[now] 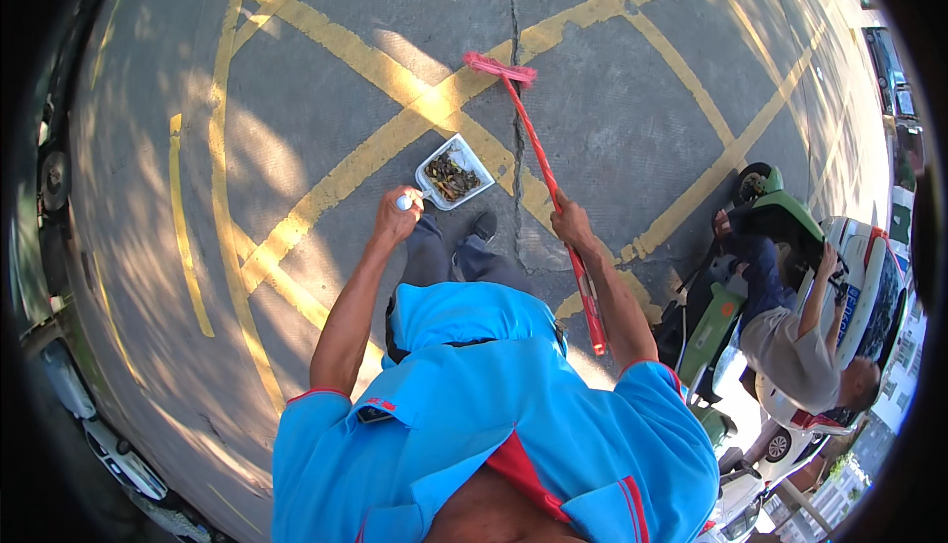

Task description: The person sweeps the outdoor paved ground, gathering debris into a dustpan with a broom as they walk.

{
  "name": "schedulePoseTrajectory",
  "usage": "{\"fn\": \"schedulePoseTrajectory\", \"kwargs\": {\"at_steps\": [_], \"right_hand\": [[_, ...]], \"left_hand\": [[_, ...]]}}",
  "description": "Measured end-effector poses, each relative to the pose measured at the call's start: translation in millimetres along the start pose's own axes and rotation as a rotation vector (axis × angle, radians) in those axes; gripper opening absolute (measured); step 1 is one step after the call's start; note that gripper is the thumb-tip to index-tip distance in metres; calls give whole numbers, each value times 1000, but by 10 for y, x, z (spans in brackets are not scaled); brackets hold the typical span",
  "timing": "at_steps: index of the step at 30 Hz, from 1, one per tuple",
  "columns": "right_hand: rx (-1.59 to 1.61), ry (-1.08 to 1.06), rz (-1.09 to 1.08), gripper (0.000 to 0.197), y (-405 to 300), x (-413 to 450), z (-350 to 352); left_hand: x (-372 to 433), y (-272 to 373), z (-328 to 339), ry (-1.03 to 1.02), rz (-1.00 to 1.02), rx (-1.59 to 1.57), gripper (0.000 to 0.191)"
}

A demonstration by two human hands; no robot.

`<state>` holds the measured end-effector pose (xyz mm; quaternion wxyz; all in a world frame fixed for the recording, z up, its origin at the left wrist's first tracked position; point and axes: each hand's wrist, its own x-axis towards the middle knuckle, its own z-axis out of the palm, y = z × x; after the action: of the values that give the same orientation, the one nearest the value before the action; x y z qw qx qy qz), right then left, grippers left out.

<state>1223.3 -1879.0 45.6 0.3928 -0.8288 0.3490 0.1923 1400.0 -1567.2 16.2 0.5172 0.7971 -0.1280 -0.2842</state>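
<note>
My left hand (398,216) is closed around the upright handle of a white long-handled dustpan (485,174), the handle's round end showing above my fist. Dry leaves and dirt (452,177) lie in the pan, which is just in front of my feet. In my right hand (572,223) is the red stick of a broom (538,145). Its pink bristle head (501,69) lies farther out on the pavement, beside a long crack. The stick's lower end passes along my right forearm.
Yellow crossed lines (355,154) mark the grey pavement. Close on my right, a person (789,350) sits on a green scooter (785,206), with a white car (852,247) beyond. Parked vehicles (122,454) line the far left edge.
</note>
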Motion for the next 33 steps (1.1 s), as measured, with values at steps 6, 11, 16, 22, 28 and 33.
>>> {"fn": "schedulePoseTrajectory", "kwargs": {"at_steps": [6,11,16,22,28,33], "right_hand": [[-298,-45,6,57,164,158,216],[-163,-110,73,56,575,-1023,541],[215,-343,316,52,-63,-1879,-104],[158,-126,166,56,209,-1713,155],[37,66,30,59,594,-1177,550],[141,-194,153,53,666,-1413,749]], "left_hand": [[-75,42,-52,17,89,48,7],[-68,-114,28,56,-60,-129,9],[-69,-423,-167,-6,-117,-211,11],[-10,-325,-96,-37,-57,-214,12],[14,-297,-47,-40,-84,-224,12],[17,-319,-35,-22,-97,-269,13]]}}
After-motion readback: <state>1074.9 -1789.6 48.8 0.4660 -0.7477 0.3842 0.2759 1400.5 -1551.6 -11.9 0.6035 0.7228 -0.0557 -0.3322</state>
